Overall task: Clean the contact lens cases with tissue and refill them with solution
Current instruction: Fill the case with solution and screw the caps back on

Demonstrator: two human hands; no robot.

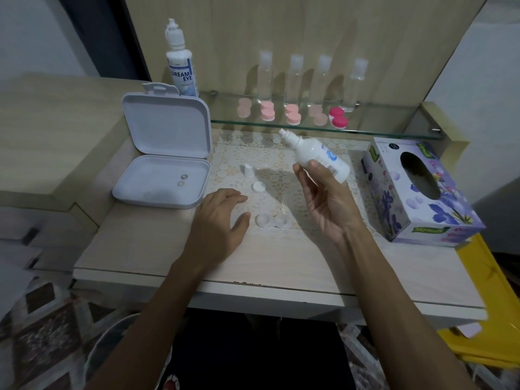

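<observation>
While left hand (222, 215) rests open, right hand (323, 201) grips tilted solution bottle (318, 154).

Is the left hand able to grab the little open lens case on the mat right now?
Probably yes. The left hand is empty, its fingers relaxed, and rests just beside the open lens case with nothing between them. The right hand holds the solution bottle higher up, out of the way.

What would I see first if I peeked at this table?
First, the right hand holding a white solution bottle tilted over the lace mat, above an open lens case. Then the open white box at the left and the flowery tissue box at the right.
</observation>
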